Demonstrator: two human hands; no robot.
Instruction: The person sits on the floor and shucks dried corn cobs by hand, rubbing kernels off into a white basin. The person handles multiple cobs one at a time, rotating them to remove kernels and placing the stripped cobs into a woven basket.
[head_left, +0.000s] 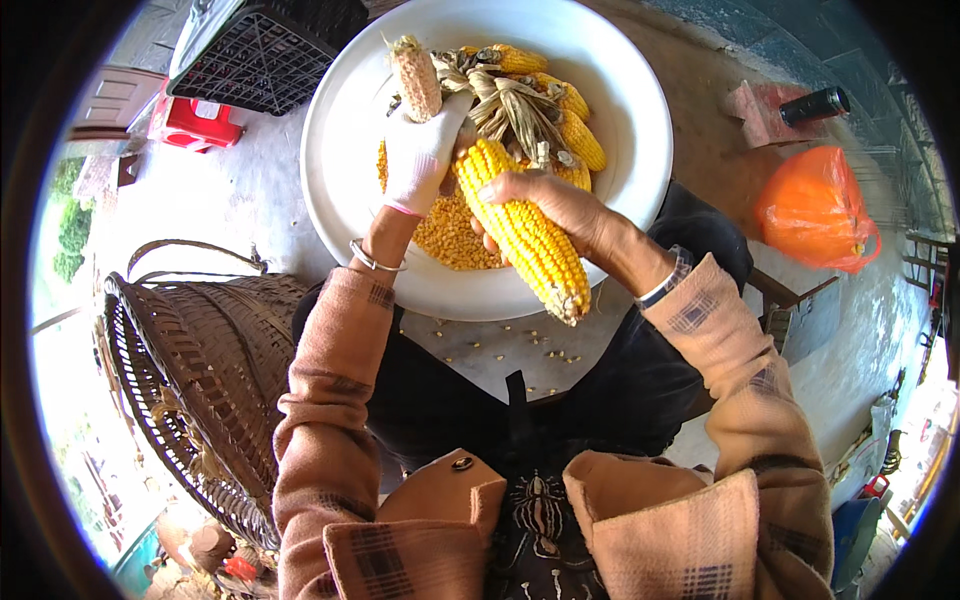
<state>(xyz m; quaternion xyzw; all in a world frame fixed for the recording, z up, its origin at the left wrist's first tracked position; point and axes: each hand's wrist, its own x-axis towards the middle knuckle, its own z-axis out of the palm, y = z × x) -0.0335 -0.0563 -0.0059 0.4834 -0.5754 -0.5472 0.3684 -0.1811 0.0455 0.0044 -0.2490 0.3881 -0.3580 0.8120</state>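
My left hand (424, 161), in a white knit glove, grips a bare corn cob (417, 79) that sticks up past the fingers. My bare right hand (544, 199) is wrapped around a large yellow ear of corn (525, 232), full of kernels, its tip slanting down toward me. The ear's upper end lies close beside the gloved hand; whether they touch is hidden. Both hands are above a wide white basin (341, 187). Loose kernels (457, 236) lie in its near part. Farther back, several ears (581, 142) with dry husks (502, 105) tied together rest in the basin.
At left stands a woven bamboo basket (217, 360) with a handle. Beyond it are a red plastic stool (191, 124) and a black crate (259, 56). To the right sit an orange plastic bag (814, 206) and a dark cylinder (815, 106) on a brick-like block (765, 116). Kernels dot the floor (480, 341).
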